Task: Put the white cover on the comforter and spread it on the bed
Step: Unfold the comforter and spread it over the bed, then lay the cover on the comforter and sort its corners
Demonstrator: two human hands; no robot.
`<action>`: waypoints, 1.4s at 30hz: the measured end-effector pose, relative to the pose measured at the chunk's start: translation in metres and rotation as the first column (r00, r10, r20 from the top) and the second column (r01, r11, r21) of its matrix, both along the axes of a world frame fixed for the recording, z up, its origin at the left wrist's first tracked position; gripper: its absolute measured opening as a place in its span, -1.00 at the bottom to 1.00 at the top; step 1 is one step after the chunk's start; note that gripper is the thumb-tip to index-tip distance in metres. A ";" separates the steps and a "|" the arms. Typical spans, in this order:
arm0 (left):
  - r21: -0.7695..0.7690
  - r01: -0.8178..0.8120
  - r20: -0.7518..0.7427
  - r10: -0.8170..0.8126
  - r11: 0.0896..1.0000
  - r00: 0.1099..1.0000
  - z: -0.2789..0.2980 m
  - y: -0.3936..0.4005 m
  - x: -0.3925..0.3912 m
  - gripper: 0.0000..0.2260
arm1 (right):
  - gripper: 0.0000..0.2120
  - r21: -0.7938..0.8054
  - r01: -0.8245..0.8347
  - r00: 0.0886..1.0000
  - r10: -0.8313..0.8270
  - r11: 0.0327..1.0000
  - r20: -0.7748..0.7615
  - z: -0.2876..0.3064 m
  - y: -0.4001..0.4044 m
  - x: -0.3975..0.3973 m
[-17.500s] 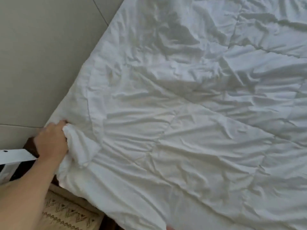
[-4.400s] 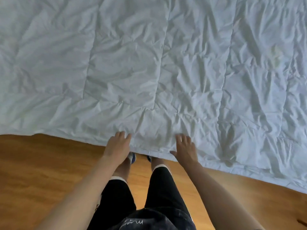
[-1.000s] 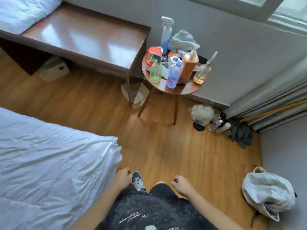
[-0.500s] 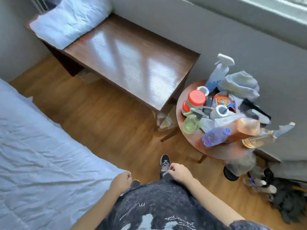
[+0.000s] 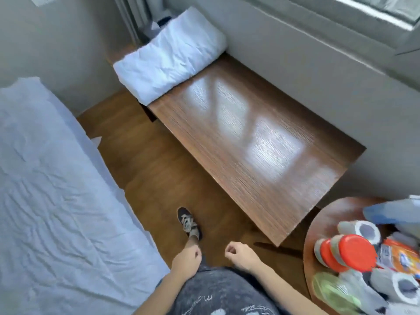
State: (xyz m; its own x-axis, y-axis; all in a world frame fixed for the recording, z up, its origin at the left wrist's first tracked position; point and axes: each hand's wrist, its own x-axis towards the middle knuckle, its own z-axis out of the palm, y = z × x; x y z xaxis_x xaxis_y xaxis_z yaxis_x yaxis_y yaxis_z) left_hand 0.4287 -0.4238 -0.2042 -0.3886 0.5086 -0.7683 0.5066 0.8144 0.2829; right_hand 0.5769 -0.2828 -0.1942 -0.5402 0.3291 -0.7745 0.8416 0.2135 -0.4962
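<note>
The white covered comforter (image 5: 56, 201) lies spread and wrinkled over the bed along the left of the view, its edge hanging beside the floor. My left hand (image 5: 186, 260) hangs low in front of my body, just right of the comforter's edge, fingers loosely curled and holding nothing. My right hand (image 5: 242, 255) hangs a little to the right of it, also loosely curled and empty. Neither hand touches the comforter.
A long brown wooden bench (image 5: 250, 151) runs along the wall under the window, with a white pillow (image 5: 168, 57) on its far end. A round side table (image 5: 322, 226) crowded with bottles and jars stands at the lower right. Wood floor (image 5: 154, 169) lies between bed and bench.
My view has swung left along the bench toward the pillow, and I have stepped forward beside the bed. Both hands stay hanging and empty.
</note>
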 end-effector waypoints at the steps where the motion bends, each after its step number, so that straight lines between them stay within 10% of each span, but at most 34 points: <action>1: 0.008 0.012 -0.001 -0.012 1.000 1.000 -0.003 0.009 -0.027 -0.85 | -0.95 0.016 0.015 1.000 -0.015 1.000 -0.002 -0.001 0.014 -0.022; 19: 0.369 0.182 -0.414 -0.015 0.911 0.910 0.086 0.239 -0.531 -0.76 | -0.83 0.178 0.486 0.856 -0.425 0.856 -0.293 0.039 0.215 -0.446; 35: 0.228 0.418 -0.470 -0.277 0.879 0.838 0.067 0.463 -0.739 -0.41 | -0.05 -0.102 0.984 0.124 -0.970 0.147 -0.210 0.015 0.368 -0.631; 42: 0.172 0.202 -0.109 -0.185 0.964 0.977 0.032 0.538 -0.777 -0.10 | 0.06 -0.070 0.992 -0.120 -0.972 -0.108 -0.203 0.011 0.385 -0.658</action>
State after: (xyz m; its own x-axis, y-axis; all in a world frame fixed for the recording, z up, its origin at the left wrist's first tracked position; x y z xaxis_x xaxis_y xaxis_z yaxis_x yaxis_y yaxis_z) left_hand -0.3488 0.1142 -0.1720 -0.3329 0.7088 -0.6219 0.6802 0.6373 0.3621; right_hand -0.0812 0.1020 -0.1832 0.3552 0.6522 -0.6697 0.0878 -0.7365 -0.6707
